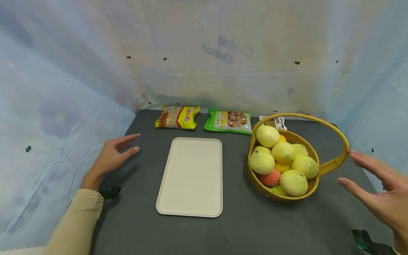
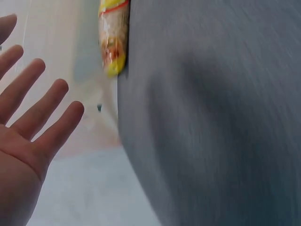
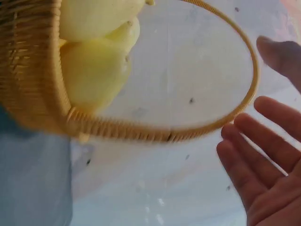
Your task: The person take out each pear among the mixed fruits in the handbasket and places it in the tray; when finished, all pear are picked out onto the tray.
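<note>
My right hand (image 1: 382, 189) is beside the arched handle (image 1: 341, 156) of a wicker basket, its fingers spread and nothing held. In the right wrist view the fingertips (image 3: 242, 121) come right up to the handle; whether they touch it I cannot tell. The woven basket (image 1: 255, 184) holds several pale yellow-green round fruits (image 1: 294, 182), a red fruit (image 1: 271, 177) and some orange-yellow fruit partly hidden below. On the left, my left hand (image 1: 109, 154) hovers over the dark table with loosely extended fingers, left of a cream rectangular tray (image 1: 191, 177), and holds nothing.
Along the table's back lie a yellow food packet (image 1: 177, 117), a green-edged packet (image 1: 228, 121) and a small packet (image 1: 280, 123) partly behind the basket handle. Pale patterned sheeting (image 1: 223, 81) hangs behind and at both sides of the dark grey table (image 1: 236, 230).
</note>
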Motion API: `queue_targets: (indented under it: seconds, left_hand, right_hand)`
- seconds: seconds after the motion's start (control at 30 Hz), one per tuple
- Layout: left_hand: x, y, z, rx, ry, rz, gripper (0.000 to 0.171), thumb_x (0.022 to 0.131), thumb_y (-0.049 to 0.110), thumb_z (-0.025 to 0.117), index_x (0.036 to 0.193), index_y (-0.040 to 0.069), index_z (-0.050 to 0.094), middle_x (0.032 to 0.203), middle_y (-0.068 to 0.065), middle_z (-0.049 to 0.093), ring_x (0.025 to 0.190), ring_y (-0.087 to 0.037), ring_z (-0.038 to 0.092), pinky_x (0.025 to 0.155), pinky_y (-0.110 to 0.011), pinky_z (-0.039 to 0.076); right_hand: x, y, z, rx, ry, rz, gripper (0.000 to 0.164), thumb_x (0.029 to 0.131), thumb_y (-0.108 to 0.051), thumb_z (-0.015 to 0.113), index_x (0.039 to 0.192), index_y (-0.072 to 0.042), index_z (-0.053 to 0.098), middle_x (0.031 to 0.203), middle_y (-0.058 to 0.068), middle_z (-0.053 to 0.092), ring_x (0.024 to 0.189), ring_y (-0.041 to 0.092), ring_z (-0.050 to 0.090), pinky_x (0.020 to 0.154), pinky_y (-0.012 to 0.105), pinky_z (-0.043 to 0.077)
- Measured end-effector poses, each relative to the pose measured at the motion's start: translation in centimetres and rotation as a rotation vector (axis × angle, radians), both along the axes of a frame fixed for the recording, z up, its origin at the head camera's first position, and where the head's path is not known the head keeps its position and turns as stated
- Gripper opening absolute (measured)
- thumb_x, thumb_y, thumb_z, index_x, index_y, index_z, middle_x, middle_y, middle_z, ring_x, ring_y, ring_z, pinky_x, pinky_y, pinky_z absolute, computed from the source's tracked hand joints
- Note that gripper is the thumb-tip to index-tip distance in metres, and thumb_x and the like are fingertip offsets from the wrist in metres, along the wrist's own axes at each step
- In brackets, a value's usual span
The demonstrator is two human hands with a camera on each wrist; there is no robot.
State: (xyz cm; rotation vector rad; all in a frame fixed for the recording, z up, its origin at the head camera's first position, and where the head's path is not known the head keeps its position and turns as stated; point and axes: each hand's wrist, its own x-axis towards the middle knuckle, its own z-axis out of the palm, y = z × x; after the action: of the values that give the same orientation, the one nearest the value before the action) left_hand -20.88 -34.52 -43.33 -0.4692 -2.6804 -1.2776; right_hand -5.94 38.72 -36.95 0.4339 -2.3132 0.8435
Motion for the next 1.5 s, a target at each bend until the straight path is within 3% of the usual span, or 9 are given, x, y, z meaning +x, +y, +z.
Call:
queue_targets:
  seconds: [0.13,0.3,0.37,0.5,0.63,0.77,1.0,1.17,1.5]
  left_hand:
    - [-1.6,1.7,-0.5,-0.002,-0.018,-0.053,0.053,0.105,0.021,0.078,0.156,0.018,0.064,0.158,-0.011,0.063,0.139,-0.005,0.063,0.108,-0.013,0.052]
    - [-3.2,3.6,-0.9,-0.037,-0.034,-0.109,0.054,0.105,0.024,0.078,0.157,0.017,0.063,0.159,-0.013,0.063,0.145,-0.041,0.060,0.118,-0.048,0.053]
    - [-3.9,4.2,-1.1,-0.042,-0.058,-0.128,0.054,0.105,0.025,0.078,0.157,0.018,0.063,0.160,-0.015,0.061,0.146,-0.044,0.058,0.118,-0.059,0.051]
    - [-5.2,5.4,-1.5,-0.088,-0.102,-0.156,0.056,0.105,0.026,0.078,0.158,0.015,0.062,0.163,-0.016,0.057,0.147,-0.046,0.058,0.118,-0.065,0.050]
    - [-6.3,6.4,-2.0,-0.156,-0.129,-0.167,0.059,0.106,0.025,0.077,0.161,0.013,0.058,0.166,-0.015,0.055,0.150,-0.046,0.054,0.120,-0.069,0.046]
    - [-7.1,7.2,-2.4,-0.211,-0.167,-0.178,0.062,0.106,0.027,0.076,0.163,0.016,0.055,0.169,-0.017,0.051,0.155,-0.048,0.046,0.122,-0.073,0.040]
    - [-8.3,8.3,-3.5,-0.306,-0.230,-0.222,0.067,0.108,0.027,0.073,0.169,0.017,0.047,0.172,-0.022,0.043,0.158,-0.051,0.039,0.124,-0.075,0.035]
    - [-8.2,8.8,-3.8,-0.376,-0.297,-0.259,0.071,0.110,0.022,0.068,0.173,0.016,0.036,0.180,-0.023,0.028,0.164,-0.058,0.016,0.126,-0.084,0.016]
    - [-8.4,9.1,-3.8,-0.365,-0.352,-0.286,0.070,0.113,0.025,0.063,0.175,0.022,0.033,0.183,-0.019,0.018,0.167,-0.057,0.000,0.120,-0.090,-0.008]
  right_hand:
    - [-0.3,-1.0,0.5,0.014,0.072,0.019,0.083,0.094,-0.063,0.079,0.141,0.005,0.072,0.152,-0.024,0.059,0.139,-0.014,0.053,0.120,0.011,0.036]
    - [-0.9,-2.4,1.3,0.049,-0.004,0.113,0.069,0.084,-0.025,0.099,0.142,0.001,0.072,0.149,-0.016,0.066,0.137,-0.011,0.058,0.116,0.008,0.039]
    - [-1.6,-3.2,1.4,0.081,-0.032,0.163,0.078,0.069,-0.005,0.103,0.142,-0.002,0.073,0.146,-0.008,0.071,0.135,-0.009,0.060,0.114,0.007,0.041]
    - [-3.4,-4.9,1.2,0.150,-0.088,0.222,0.088,0.059,-0.002,0.104,0.141,-0.008,0.075,0.140,-0.003,0.076,0.131,-0.011,0.062,0.107,0.006,0.044]
    - [-5.3,-6.9,1.0,0.203,-0.159,0.270,0.084,0.063,-0.010,0.106,0.141,-0.015,0.076,0.139,-0.016,0.074,0.127,-0.015,0.061,0.101,0.003,0.043]
    - [-6.7,-8.5,0.7,0.253,-0.224,0.293,0.080,0.071,-0.020,0.105,0.145,-0.020,0.074,0.140,-0.011,0.075,0.119,0.005,0.073,0.099,0.005,0.046]
    - [-8.2,-10.5,0.6,0.338,-0.405,0.271,0.072,0.083,-0.035,0.099,0.146,-0.012,0.072,0.132,0.004,0.079,0.106,0.026,0.077,0.086,0.041,0.063]
    - [-9.0,-11.8,0.3,0.376,-0.531,0.271,0.080,0.087,-0.046,0.094,0.152,-0.008,0.066,0.131,0.009,0.078,0.106,0.024,0.074,0.085,0.044,0.061]
    - [-9.5,-12.5,-0.9,0.372,-0.502,0.213,0.075,0.087,-0.044,0.095,0.148,-0.008,0.069,0.127,0.009,0.078,0.101,0.024,0.071,0.082,0.044,0.058]
